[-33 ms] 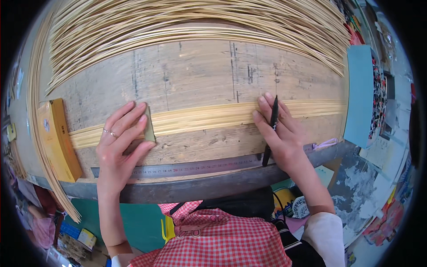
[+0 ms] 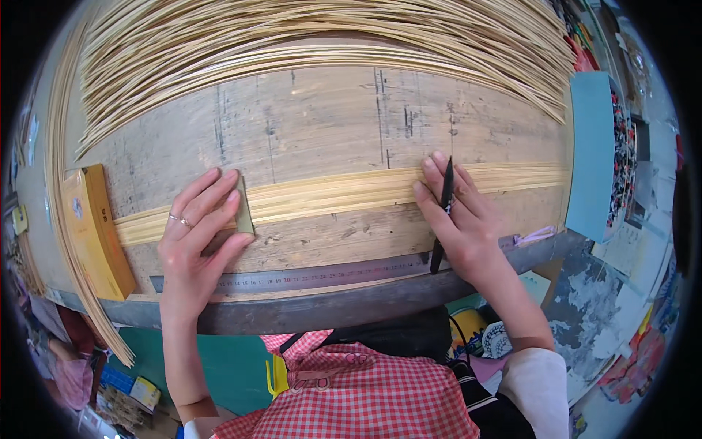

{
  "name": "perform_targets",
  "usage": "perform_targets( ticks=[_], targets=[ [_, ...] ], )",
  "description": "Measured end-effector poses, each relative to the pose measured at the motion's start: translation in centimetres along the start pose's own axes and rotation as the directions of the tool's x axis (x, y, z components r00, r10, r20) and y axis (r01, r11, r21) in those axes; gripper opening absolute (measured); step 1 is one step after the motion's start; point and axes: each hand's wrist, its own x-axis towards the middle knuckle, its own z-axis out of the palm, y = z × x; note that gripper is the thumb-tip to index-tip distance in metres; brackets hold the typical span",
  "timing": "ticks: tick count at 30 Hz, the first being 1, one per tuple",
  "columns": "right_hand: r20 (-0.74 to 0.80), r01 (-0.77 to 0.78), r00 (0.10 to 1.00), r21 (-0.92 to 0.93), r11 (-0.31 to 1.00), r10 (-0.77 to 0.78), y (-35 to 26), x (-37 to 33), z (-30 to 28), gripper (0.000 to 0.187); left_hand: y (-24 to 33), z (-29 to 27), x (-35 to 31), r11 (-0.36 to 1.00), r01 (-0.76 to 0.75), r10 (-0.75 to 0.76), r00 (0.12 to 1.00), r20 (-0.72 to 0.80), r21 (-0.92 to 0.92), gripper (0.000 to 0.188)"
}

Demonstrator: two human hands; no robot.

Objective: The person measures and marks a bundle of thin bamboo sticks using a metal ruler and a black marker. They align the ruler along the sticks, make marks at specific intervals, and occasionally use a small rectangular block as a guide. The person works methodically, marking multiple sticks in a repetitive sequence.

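A row of thin pale bamboo-like strips [image 2: 329,196] lies side by side across the wooden board. Over the left part of this row, my left hand [image 2: 191,234] grips a small flat olive-green bar [image 2: 245,208] between thumb and fingers. The bar stands crosswise on the strips. My right hand [image 2: 468,227] rests its fingertips on the right part of the row. A black marker pen [image 2: 447,190] is held between its fingers, slanting across the hand, one end toward the board's far side. Between me and the strips lies a metal ruler [image 2: 322,278] along the front edge.
Many loose strips [image 2: 314,29] are heaped along the far side. A yellow box [image 2: 99,234] stands at the row's left end, beside a long strip bundle [image 2: 62,146]. At the right end is a light-blue box [image 2: 591,157]. The board carries dark lines.
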Motion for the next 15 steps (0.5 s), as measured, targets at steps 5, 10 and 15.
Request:
perform_targets(
  ticks=[5, 10, 15],
  targets=[
    [0.041, 0.066, 0.997, -0.044, 0.997, -0.064, 0.8, -0.4, -0.2, 0.033, 1.0, 0.4, 0.5, 0.998, 0.003, -0.004, 1.000, 0.005, 0.062, 0.055],
    [0.031, 0.103, 0.994, -0.058, 0.993, -0.102, 0.8, 0.0, -0.3, 0.033, 5.8, 4.1, 2.6, 0.986, -0.132, 0.126, 0.990, 0.066, 0.104, 0.050],
    [-0.025, 0.104, 0.994, -0.030, 0.994, -0.105, 1.1, -0.2, 0.3, 0.033, 8.8, 7.9, 5.7, 0.973, -0.227, 0.226, 0.974, 0.029, 0.032, 0.048]
  ],
)
